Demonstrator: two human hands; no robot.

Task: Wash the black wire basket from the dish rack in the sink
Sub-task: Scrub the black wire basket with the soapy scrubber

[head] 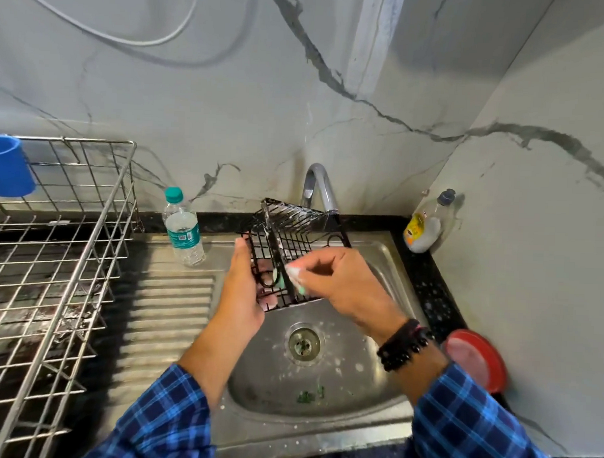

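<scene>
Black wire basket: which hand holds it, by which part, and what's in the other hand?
The left hand grips the black wire basket by its left side; the right hand pinches a green scrubber against its wires.

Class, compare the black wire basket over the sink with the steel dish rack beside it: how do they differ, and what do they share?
The black wire basket is dark; the dish rack is silver. The basket is far smaller than the rack. The left hand holds the basket tilted and foamy; the rack stands unheld beside the sink. Both are open wire grids.
</scene>
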